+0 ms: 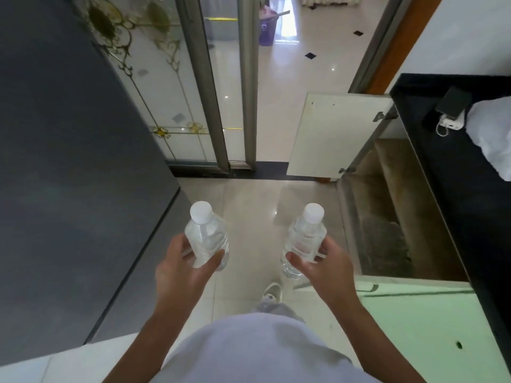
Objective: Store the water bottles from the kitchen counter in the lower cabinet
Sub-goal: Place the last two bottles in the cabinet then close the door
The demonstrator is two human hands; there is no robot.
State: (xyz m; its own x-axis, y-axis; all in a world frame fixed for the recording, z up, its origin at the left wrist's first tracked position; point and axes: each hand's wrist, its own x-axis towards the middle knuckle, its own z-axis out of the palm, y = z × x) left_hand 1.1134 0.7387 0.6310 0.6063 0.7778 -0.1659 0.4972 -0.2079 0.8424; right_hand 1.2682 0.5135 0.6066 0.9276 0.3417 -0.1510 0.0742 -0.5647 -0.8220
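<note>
From the head camera, the left hand (179, 268) wraps its fingers around a clear plastic white-capped water bottle (206, 239); the right hand (320, 265) clamps a second clear white-capped bottle (304, 239). Both are upright above the floor, beside the open lower cabinet (387, 217), whose visible interior is bare.

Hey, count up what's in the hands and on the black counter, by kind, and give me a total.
Water bottles: 2, one in the left hand at, one in the right hand at
Phones: 1
Power banks: 1
White cloths: 1
Total: 5
</note>
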